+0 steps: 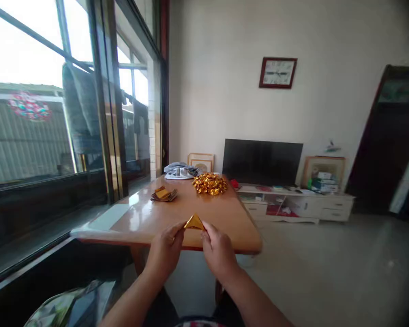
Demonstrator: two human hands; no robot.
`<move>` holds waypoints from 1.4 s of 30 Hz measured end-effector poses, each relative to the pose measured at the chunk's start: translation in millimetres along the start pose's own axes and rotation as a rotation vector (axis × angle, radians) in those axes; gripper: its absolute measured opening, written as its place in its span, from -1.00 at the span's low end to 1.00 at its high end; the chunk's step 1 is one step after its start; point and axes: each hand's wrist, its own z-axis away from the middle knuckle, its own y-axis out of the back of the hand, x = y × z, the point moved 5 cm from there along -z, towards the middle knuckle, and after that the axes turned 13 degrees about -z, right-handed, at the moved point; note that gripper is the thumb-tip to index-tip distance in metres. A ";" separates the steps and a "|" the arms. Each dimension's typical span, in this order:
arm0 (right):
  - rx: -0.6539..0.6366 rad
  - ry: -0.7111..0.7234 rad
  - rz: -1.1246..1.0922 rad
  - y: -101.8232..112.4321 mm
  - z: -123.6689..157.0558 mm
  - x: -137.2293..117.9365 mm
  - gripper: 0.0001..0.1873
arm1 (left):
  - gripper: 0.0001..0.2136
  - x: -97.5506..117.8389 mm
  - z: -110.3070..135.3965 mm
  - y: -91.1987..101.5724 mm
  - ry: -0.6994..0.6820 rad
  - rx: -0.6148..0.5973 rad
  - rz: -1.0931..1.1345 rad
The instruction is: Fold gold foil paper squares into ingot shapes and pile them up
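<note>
Hands (166, 247) (218, 249) on foil (194, 222), blurred clock numerals (278, 73)

Shows as a folded piece of shiny gold foil paper (194, 221), small and roughly triangular. Points its peak upward, with a wide lower edge below. Stays off any surface, pinched at its two lower corners between the left hand (167, 247) and right hand (219, 250), near the table's (225, 227) closest edge.

Seated person's bare forearms (132, 297) out front, angling inward | bare left hand (166, 249) curled, thumb pinching | bare right hand (220, 250) mirroring it, near yet apart
</note>
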 end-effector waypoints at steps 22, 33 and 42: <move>-0.247 -0.139 0.051 4.4 -2.1 6.1 -0.69 | -0.69 11.5 -2.1 -8.7 0.075 -0.233 0.064; -0.241 -0.124 0.187 6.7 -0.9 9.4 -0.78 | -0.73 -2.9 1.8 -13.4 0.085 -0.268 0.069; -0.281 -0.111 0.239 6.2 0.3 3.9 -0.79 | -0.77 -8.0 1.3 -11.9 0.110 -0.295 0.045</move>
